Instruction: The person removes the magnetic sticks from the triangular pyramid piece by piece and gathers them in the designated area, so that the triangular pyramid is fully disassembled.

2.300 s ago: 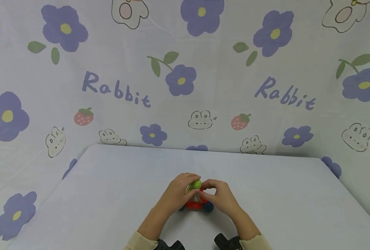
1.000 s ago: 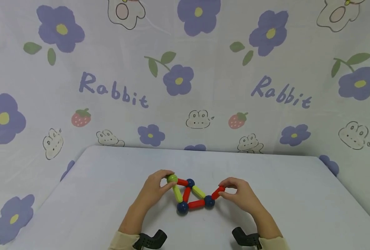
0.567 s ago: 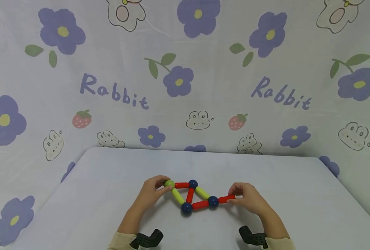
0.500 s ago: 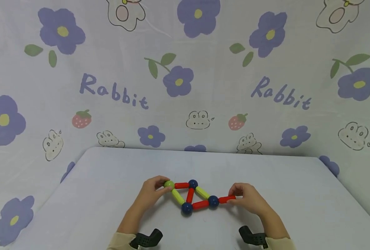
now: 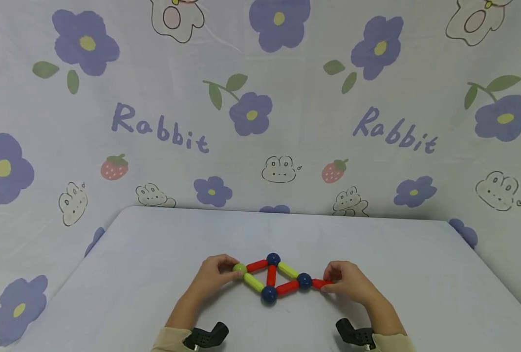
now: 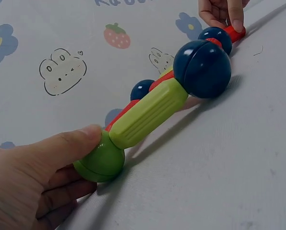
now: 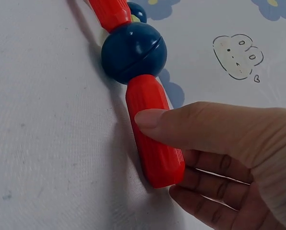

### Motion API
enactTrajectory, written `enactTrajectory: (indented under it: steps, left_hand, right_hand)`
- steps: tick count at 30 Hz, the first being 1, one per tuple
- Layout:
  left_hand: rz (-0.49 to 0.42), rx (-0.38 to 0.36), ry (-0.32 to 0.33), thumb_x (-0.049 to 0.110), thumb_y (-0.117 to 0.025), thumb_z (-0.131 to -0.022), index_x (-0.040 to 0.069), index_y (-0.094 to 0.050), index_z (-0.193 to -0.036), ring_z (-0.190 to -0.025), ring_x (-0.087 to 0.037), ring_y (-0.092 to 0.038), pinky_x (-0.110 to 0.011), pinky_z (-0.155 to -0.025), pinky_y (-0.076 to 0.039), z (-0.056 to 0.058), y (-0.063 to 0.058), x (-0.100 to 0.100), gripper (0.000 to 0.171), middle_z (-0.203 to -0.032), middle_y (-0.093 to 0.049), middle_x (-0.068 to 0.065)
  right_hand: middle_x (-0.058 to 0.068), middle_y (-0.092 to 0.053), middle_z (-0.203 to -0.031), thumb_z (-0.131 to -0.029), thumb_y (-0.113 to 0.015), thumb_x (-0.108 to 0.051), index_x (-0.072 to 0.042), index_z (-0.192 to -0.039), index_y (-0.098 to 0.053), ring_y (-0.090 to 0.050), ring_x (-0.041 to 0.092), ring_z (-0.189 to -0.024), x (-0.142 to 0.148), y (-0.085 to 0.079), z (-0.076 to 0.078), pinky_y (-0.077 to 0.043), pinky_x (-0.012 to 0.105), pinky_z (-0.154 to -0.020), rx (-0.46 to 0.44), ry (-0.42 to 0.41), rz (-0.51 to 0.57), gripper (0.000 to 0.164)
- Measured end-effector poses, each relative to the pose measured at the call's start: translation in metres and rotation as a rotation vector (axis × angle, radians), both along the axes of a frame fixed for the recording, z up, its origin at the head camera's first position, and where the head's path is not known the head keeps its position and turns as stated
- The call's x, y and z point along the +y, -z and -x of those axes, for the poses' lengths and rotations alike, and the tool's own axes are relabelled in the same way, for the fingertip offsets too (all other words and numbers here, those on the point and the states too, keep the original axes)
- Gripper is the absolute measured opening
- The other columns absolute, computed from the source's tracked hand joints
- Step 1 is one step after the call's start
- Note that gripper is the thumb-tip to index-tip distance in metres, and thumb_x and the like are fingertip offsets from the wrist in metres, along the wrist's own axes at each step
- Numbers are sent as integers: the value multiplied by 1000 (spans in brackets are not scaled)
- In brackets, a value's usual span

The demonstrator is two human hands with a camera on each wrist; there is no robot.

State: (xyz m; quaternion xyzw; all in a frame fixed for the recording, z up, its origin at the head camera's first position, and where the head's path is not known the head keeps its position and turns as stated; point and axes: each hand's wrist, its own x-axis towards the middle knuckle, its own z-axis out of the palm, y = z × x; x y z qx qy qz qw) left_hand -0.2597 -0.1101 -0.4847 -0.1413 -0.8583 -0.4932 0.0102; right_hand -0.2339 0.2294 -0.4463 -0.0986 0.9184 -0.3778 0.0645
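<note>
A construction of magnetic rods and balls lies spread low over the table: two joined triangles with a red rod sticking out at right. My left hand [image 5: 211,279] pinches the light green ball [image 5: 239,268] at its left corner. In the left wrist view a yellow-green rod [image 6: 150,112] runs from that ball to a navy ball [image 6: 203,68]. My right hand [image 5: 348,282] grips the outer red rod [image 7: 155,153], thumb on top, its far end touching a navy ball [image 5: 304,281]. Another navy ball [image 5: 273,259] stands at the back, linked by a red rod [image 5: 271,275].
A white table [image 5: 177,234] spreads around the construction. Behind it hangs a white cloth [image 5: 304,146] printed with flowers and rabbits. Black wrist cameras [image 5: 207,337] sit at both cuffs.
Earlier my hands were close together over the bunched construction; they have since parted and it lies spread out. In the last half second it turned slightly and the left hand came nearer.
</note>
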Motion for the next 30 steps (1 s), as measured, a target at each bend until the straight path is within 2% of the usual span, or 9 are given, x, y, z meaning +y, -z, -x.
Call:
enactTrajectory:
  steps: [6, 14, 19, 24, 27, 30]
  left_hand:
    - [-14, -15, 14, 28, -76, -77, 9, -68, -97, -85, -12, -62, -22, -74, -49, 1, 3, 1, 29, -93, -69, -3]
    - [-11, -7, 8, 31, -76, -76, 11, -68, -96, -86, -11, -61, -30, -79, -49, 2, 6, 1, 30, -91, -69, -1]
    - [-3, 9, 7, 33, -76, -76, 11, -68, -95, -85, -9, -61, -28, -77, -49, 2, 6, 1, 31, -91, -69, 1]
    - [-13, -23, 24, 32, -77, -75, 10, -68, -95, -89, -13, -60, -28, -79, -48, 2, 4, 1, 31, -93, -68, -1]
    - [-17, -33, 36, 30, -76, -76, 9, -67, -95, -89, -14, -59, -27, -80, -48, 2, 5, 2, 29, -94, -67, -2]
    - [-20, -42, 39, 30, -76, -76, 10, -67, -94, -90, -13, -59, -27, -80, -47, 3, 5, 2, 29, -94, -67, -2]
  right_hand:
    - [2, -59, -76, -70, -78, -6, -6, -79, -60, -52, 14, -73, 2, 0, -1, -46, 26, -67, -4, 16, -4, 21]
    - [2, -59, -77, -70, -78, -6, -5, -80, -60, -52, 14, -73, 2, 1, 0, -46, 26, -68, -18, 15, 8, 21]
    - [2, -60, -77, -70, -78, -6, -5, -81, -60, -53, 15, -74, 2, 0, 0, -46, 27, -70, -29, 16, 7, 21]
    - [2, -61, -79, -71, -77, -5, -5, -83, -61, -54, 14, -76, 2, 1, 0, -49, 29, -73, -45, 31, -5, 21]
    - [3, -62, -81, -72, -76, -5, -5, -85, -62, -55, 15, -78, 0, 2, 1, -51, 32, -75, -38, 26, -4, 19]
    - [4, -65, -88, -73, -74, -6, -5, -91, -64, -60, 21, -86, -4, 1, 2, -52, 39, -83, -3, -10, -3, 20]
